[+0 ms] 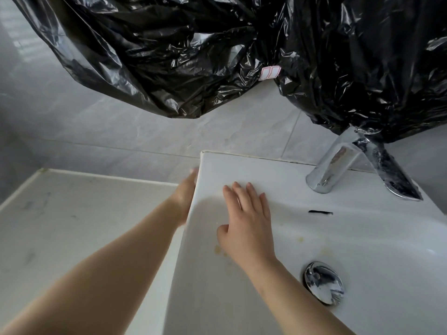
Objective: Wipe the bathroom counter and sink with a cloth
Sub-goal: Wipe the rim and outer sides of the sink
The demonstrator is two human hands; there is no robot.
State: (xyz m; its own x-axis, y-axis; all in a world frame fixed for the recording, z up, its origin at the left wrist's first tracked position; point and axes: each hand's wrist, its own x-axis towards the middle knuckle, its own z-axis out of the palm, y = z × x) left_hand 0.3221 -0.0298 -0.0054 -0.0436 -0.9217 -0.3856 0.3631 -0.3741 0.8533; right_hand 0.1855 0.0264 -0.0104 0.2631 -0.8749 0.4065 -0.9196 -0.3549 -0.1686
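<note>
Grip released: right hand (244, 221) flat inside one sink (367, 240); left hand (185, 193) half hidden, grip unclear.

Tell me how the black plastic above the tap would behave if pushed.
The black plastic is probably floppy and light: it hangs in deep crumpled folds. Its glossy surface suggests it is slippery. Reaching the tap, it may brush it.

Two hands are seen: one left hand (185, 192) and one right hand (246, 226). One sink (362, 238), one bench (72, 213), one tap (338, 163) and one drain plug (323, 282) are counted. One black slot (320, 212) and one small label (269, 73) are seen too.
</note>
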